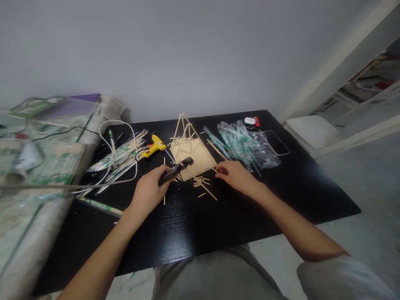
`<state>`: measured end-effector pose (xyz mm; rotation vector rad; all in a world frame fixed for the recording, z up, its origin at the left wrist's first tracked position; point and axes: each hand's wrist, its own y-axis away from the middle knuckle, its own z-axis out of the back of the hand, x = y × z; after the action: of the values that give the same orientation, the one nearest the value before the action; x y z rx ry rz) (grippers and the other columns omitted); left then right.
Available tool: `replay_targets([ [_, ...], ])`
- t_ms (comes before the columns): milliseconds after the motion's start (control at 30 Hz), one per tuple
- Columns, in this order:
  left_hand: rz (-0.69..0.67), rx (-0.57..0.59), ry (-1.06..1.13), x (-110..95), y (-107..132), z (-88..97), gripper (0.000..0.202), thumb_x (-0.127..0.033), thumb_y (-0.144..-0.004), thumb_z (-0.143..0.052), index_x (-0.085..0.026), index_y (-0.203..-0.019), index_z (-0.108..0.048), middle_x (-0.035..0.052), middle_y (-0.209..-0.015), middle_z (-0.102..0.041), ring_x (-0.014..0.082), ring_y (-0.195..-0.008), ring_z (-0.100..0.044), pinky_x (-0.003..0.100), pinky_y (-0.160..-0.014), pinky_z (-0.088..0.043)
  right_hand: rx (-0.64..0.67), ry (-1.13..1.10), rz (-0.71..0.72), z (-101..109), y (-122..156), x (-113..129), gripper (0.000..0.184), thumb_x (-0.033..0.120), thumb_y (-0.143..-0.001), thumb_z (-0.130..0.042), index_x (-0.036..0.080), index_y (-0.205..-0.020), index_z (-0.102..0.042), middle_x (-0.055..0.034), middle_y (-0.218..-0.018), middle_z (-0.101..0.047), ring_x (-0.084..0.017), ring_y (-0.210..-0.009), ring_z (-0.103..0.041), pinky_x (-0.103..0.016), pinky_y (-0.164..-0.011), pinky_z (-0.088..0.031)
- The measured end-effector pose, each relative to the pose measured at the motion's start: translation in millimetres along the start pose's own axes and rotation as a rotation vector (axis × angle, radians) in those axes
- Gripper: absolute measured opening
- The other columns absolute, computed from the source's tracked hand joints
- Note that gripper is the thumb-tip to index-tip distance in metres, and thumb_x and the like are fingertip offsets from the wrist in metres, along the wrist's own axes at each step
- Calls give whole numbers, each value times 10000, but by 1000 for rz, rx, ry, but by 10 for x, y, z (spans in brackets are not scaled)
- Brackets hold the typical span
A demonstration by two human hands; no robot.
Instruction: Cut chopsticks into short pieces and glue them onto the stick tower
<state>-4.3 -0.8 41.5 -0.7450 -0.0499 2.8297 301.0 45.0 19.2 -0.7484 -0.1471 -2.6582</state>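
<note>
My left hand (152, 183) is closed around the handles of a black pliers-like tool (175, 170). The tool's head reaches over the front left of a flat wooden base (200, 160) made of thin sticks laid side by side. A pointed frame of sticks (184, 129) stands at the back of this base. By the base's right front corner, my right hand (233, 175) is pinched on the end of a thin wooden stick (214, 169). Most of that stick's length is hard to make out. Cut stick pieces (201, 181) lie just in front of the base.
A yellow hot glue gun (154, 146) lies left of the base, near wrapped stick bundles (125, 154) and a looping white cable (136, 154). Clear and green plastic wrappers (240, 139), a phone (276, 143) and a white case (249, 121) occupy the right side of the black table (203, 229).
</note>
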Motion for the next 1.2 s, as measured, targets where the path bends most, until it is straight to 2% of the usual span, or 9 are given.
replay_targets([
  [133,48,77,28,20,26,-125,299,-507,-943,-520,-222,-914,-606,26,-798,-691,192,-701,-639,287,-646,-406,46,53,-87,-84,50,26,45,185,-849,-757,177,-846,-712,-36,-794,-705,-174,-704,-636,-283,-653,-434],
  [267,33,145,74,4,67,-163,358,-562,-948,-492,-219,-895,-580,24,-755,-671,198,-675,-641,291,-641,-412,-59,7,-19,-94,47,170,62,213,-884,-730,159,-856,-718,-71,-860,-721,-206,-808,-660,-319,-748,-477],
  [333,28,158,90,0,81,-171,384,-579,-950,-479,-215,-892,-584,32,-760,-674,205,-692,-648,295,-653,-423,-76,-174,43,-106,52,295,109,251,-924,-688,155,-894,-731,-72,-890,-739,-192,-815,-673,-313,-768,-501],
  [433,20,173,100,3,94,-173,416,-590,-963,-448,-207,-868,-580,32,-734,-664,207,-683,-638,300,-662,-424,78,-539,93,-172,68,490,171,317,-927,-680,162,-961,-743,-57,-899,-765,-174,-805,-703,-292,-755,-542],
  [633,-9,178,128,-1,104,-141,457,-568,-995,-385,-197,-855,-613,32,-720,-666,209,-676,-628,308,-662,-406,185,-936,-51,-340,43,632,258,385,-843,-754,140,-918,-725,-49,-804,-742,-145,-664,-700,-272,-644,-592],
  [900,20,195,117,-3,98,-141,509,-603,-989,-382,-195,-830,-640,42,-729,-689,211,-684,-647,309,-675,-411,225,-1009,-122,-351,30,605,251,344,-799,-792,136,-894,-688,-36,-787,-711,-129,-623,-684,-259,-594,-599],
  [1033,44,219,112,-19,98,-137,533,-622,-976,-391,-195,-787,-649,31,-666,-659,200,-642,-621,303,-648,-395,110,-943,-31,-268,15,576,490,215,-725,-842,201,-1150,-598,-71,-1136,-681,-118,-713,-708,-255,-628,-617],
  [1100,42,231,121,-19,100,-138,534,-620,-973,-401,-194,-774,-652,25,-653,-652,192,-627,-605,300,-646,-389,168,-945,46,-203,-13,562,544,188,-742,-828,237,-1225,-583,-76,-1256,-641,-110,-771,-716,-257,-694,-627],
  [1200,-2,241,156,-4,107,-147,546,-583,-1001,-358,-188,-753,-641,17,-647,-642,177,-612,-589,295,-643,-376,341,-995,104,-145,-77,536,428,199,-780,-807,209,-1176,-644,-47,-1091,-702,-121,-783,-720,-271,-743,-627],
])
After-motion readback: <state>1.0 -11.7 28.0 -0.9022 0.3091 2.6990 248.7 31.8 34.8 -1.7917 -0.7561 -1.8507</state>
